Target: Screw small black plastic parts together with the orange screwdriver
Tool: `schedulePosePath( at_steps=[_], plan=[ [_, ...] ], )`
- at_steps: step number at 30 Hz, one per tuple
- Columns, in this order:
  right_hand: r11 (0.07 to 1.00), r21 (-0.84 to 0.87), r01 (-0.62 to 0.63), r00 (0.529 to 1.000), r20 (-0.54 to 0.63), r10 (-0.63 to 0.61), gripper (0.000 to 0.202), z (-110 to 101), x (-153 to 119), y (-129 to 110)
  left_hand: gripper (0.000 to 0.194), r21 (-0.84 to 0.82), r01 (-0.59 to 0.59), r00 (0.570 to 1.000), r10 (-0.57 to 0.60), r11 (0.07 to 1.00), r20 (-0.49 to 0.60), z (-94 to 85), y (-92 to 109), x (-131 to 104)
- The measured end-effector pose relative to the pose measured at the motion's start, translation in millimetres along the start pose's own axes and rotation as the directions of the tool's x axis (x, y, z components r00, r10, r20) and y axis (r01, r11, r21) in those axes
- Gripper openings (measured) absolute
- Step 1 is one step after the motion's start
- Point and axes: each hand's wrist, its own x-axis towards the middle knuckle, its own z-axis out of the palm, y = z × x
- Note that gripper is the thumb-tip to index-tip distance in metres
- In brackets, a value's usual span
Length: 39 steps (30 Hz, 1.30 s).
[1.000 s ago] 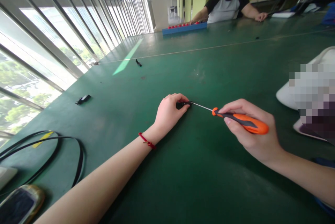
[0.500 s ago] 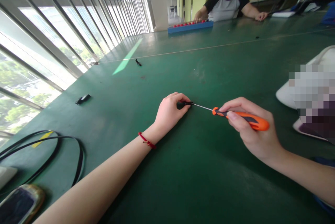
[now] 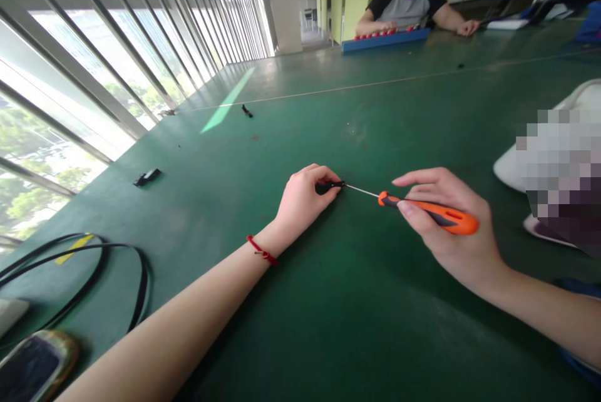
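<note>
My left hand (image 3: 304, 195) rests on the green table and pinches a small black part (image 3: 328, 186) between thumb and fingers; its exact kind I cannot make out. An orange and grey screwdriver (image 3: 436, 214) lies in my right hand (image 3: 462, 233). Its handle sits against the palm and thumb, while the index finger is lifted off it. The thin metal shaft points left, and its tip meets the right end of the black part. A red cord bracelet circles my left wrist.
Small black pieces lie at the left (image 3: 147, 177) and farther back (image 3: 246, 111). A black cable (image 3: 143, 277) and a phone (image 3: 32, 364) are at lower left. Across the table (image 3: 291, 133), a person (image 3: 406, 7) sits behind a blue rack (image 3: 385, 41) with red items. Railings border the left.
My right index finger has lifted off the screwdriver handle, and the handle has shifted slightly left. The blue rack across the table has moved right. My left hand has stayed nearly still.
</note>
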Motion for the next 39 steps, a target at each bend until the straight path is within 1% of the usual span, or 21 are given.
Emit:
schedulePosePath(
  at_steps=[5,6,8,10,12,14,16,18,19,21,23,25,27,29,30,32,33,34,35,37,39],
  plan=[
    [0.996,0.048,0.08,0.99,-0.122,-0.074,0.036,0.9,0.3,3.6,0.009,0.017,0.01,1.0,-0.01,1.0,-0.002,0.0,0.6,-0.2],
    [0.995,0.054,0.088,0.989,-0.126,-0.081,0.038,0.6,0.8,3.7,0.009,0.021,0.007,1.0,-0.007,1.0,-0.003,0.0,0.5,-0.4],
    [0.997,0.03,0.075,0.994,-0.082,-0.073,0.031,-0.2,1.1,2.3,0.009,0.022,-0.004,1.0,0.004,1.0,-0.005,0.0,0.3,-0.7],
    [0.996,-0.049,0.069,0.997,-0.023,-0.07,0.016,-0.9,0.4,0.3,0.01,0.017,-0.013,1.0,0.013,1.0,-0.007,0.0,0.1,-0.7],
    [0.987,-0.12,0.106,0.994,-0.019,-0.109,0.012,-0.9,-0.6,-0.6,0.009,0.015,-0.015,1.0,0.015,1.0,-0.008,0.0,0.2,-0.4],
    [0.98,-0.098,0.171,0.981,-0.07,-0.178,0.024,-0.3,-1.1,0.3,0.009,0.021,-0.014,1.0,0.014,1.0,-0.01,0.1,0.5,0.0],
    [0.975,-0.031,0.221,0.969,-0.107,-0.223,0.04,0.1,-1.0,2.2,0.008,0.031,-0.013,1.0,0.013,0.999,-0.013,0.3,0.9,0.3],
    [0.973,-0.024,0.229,0.971,-0.069,-0.23,0.045,-0.3,-0.9,3.6,0.009,0.039,-0.013,1.0,0.014,0.999,-0.018,0.5,1.3,0.2],
    [0.973,-0.056,0.225,0.973,-0.031,-0.227,0.041,-0.8,-1.2,3.9,0.009,0.04,-0.014,1.0,0.015,0.999,-0.02,0.6,1.4,0.0],
    [0.962,-0.141,0.233,0.972,0.037,-0.23,0.027,-1.8,-2.2,3.5,0.01,0.041,-0.016,1.0,0.016,0.999,-0.021,0.8,1.7,-0.3],
    [0.952,-0.18,0.246,0.969,0.048,-0.242,0.017,-2.2,-3.1,2.6,0.01,0.044,-0.017,1.0,0.017,0.999,-0.02,0.8,1.8,-0.6],
    [0.956,-0.142,0.257,0.965,-0.009,-0.26,0.023,-1.7,-3.1,2.0,0.009,0.049,-0.019,1.0,0.02,0.999,-0.019,0.8,1.8,-0.7],
    [0.964,-0.075,0.255,0.962,-0.076,-0.261,0.038,-1.1,-2.2,2.2,0.01,0.051,-0.021,1.0,0.022,0.998,-0.019,0.8,1.8,-0.6],
    [0.972,-0.038,0.231,0.97,-0.064,-0.233,0.042,-1.0,-1.3,2.7,0.01,0.052,-0.022,1.0,0.023,0.998,-0.016,0.6,1.8,-0.5],
    [0.977,-0.044,0.207,0.977,-0.032,-0.209,0.037,-1.1,-1.1,2.8,0.01,0.052,-0.021,1.0,0.022,0.998,-0.015,0.5,1.9,-0.5],
    [0.984,-0.09,0.155,0.988,0.022,-0.154,0.019,-1.4,-1.2,2.7,0.01,0.05,-0.018,1.0,0.018,0.999,-0.014,0.3,2.0,-0.6],
    [0.984,-0.112,0.137,0.991,0.023,-0.135,0.012,-1.5,-1.3,2.5,0.01,0.048,-0.017,1.0,0.018,0.999,-0.013,0.3,2.0,-0.8],
    [0.984,-0.12,0.131,0.991,-0.001,-0.132,0.009,-1.3,-1.3,2.3,0.01,0.046,-0.016,1.0,0.017,0.999,-0.015,0.2,2.0,-0.9],
    [0.984,-0.111,0.14,0.989,-0.04,-0.145,0.012,-1.1,-1.2,2.2,0.01,0.045,-0.016,1.0,0.017,0.999,-0.016,0.2,2.0,-1.1],
    [0.983,-0.057,0.172,0.978,-0.108,-0.178,0.028,-0.6,-0.4,2.1,0.009,0.045,-0.017,1.0,0.018,0.999,-0.019,0.3,1.9,-1.4],
    [0.981,0.005,0.193,0.975,-0.116,-0.191,0.041,-0.6,0.5,2.1,0.009,0.045,-0.022,1.0,0.022,0.999,-0.02,0.4,1.8,-1.4]
  ],
)
